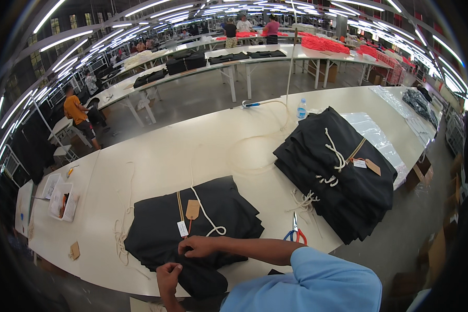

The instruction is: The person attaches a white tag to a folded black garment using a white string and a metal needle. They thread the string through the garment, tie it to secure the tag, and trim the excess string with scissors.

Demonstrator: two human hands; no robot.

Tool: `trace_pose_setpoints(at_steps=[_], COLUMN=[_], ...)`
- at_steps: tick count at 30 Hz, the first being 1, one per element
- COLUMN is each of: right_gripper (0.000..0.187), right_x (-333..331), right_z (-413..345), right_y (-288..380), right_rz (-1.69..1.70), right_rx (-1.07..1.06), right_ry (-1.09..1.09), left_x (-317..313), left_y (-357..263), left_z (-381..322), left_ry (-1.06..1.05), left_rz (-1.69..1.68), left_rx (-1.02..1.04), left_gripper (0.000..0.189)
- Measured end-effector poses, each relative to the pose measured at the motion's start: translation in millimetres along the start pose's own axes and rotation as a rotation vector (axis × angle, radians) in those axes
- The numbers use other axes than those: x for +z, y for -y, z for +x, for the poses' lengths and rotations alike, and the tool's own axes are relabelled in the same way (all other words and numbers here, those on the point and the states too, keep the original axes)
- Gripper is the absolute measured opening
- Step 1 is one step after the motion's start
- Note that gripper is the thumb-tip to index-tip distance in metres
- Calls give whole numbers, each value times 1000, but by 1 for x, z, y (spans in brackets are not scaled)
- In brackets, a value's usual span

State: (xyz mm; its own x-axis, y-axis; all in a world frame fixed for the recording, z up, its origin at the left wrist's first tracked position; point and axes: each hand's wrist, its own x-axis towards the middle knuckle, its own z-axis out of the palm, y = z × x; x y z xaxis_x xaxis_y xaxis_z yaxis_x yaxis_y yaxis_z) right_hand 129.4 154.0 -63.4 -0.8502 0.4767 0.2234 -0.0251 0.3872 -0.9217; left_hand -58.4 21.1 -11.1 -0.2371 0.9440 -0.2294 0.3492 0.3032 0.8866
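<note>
A stack of folded black garments (160, 218) lies on the white table before me, with a cream drawcord (202, 206), a brown paper hang tag (193, 210) and a small white label (182, 229) on top. My right hand (197, 246) is over the near edge of the stack, fingers curled at the black fabric. Lower and to the left, my left hand (169, 273) has thumb and forefinger together beside a hanging fold of black cloth. Whether either hand pinches something thin cannot be made out.
A taller black garment stack (335, 171) with cords and tags stands at right. Scissors with blue and red handles (295, 233) lie near it. A water bottle (301, 109) stands behind. White baskets (63, 202) and a loose tag (74, 250) are at left. Co-workers stand far off.
</note>
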Motion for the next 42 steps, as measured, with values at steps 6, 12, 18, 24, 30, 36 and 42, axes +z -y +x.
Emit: trace_pose_setpoints(at_steps=[6,12,18,24,30,36,42], right_gripper=[24,18,26,16,18,22,23], right_x=[-16,-35,-41,-18,-50,-50,-22], right_z=[-1,13,12,-15,-49,-68,-73], right_y=[0,-50,-18,97,88,98,95], right_rz=[-519,-754,-628,-62,-228,-369,-254], right_rx=[30,-28,42,-68,-56,83,57], right_ry=[134,12,-66,59,-246,-275,-440], left_x=[-26,-65,-73,-35,-7,25,43], left_y=[-3,-24,-32,-45,-21,-36,-49], left_z=[-14,-55,-76,-51,-19,9,14], left_ry=[21,-8,50,6,118,258,292], left_rz=[1,134,78,-20,-60,-81,-113], left_rx=[-128,-114,53,169,171,275,280], left_gripper=[12,12,17,11,7,6,4])
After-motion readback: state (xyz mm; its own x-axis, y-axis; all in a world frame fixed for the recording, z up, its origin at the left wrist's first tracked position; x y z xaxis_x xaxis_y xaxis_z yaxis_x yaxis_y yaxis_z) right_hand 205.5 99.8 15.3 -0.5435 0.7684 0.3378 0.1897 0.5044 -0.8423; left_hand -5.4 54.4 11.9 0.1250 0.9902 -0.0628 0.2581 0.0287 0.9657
